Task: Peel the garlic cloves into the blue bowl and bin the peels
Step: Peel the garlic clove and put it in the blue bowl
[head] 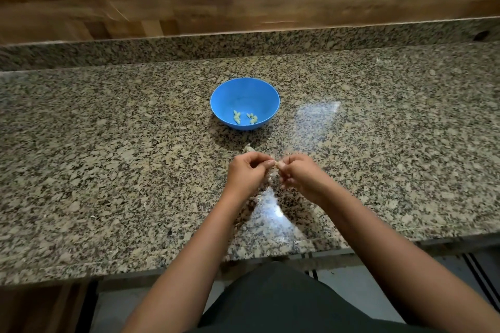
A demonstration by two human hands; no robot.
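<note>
pinching one small pale garlic clove (275, 163) between the curled fingertips of the left hand (247, 170) and the right hand (300, 173), tips almost touching, just above the speckled brown stone counter (108, 143). too small and blurry to tell peeled from unpeeled.

hold the clove tight with the left fingertips and pick at the loose skin with the right thumb. pull the skin off in little strips, away from the left fingers. do not squeeze too hard: easy to lose a slippery clove. drop the skin straight down under the fingers, in one small pile, easy to scoop up for the bin. no bin in view.

then reach straight ahead of the fingertips to the round blue plastic bowl (243, 94), a little way beyond, and drop the bare clove in beside the small pale green peeled cloves (244, 117) at the bottom. scoop up the dry scrap of peel (248, 148) just past the left fingertips too.
</note>
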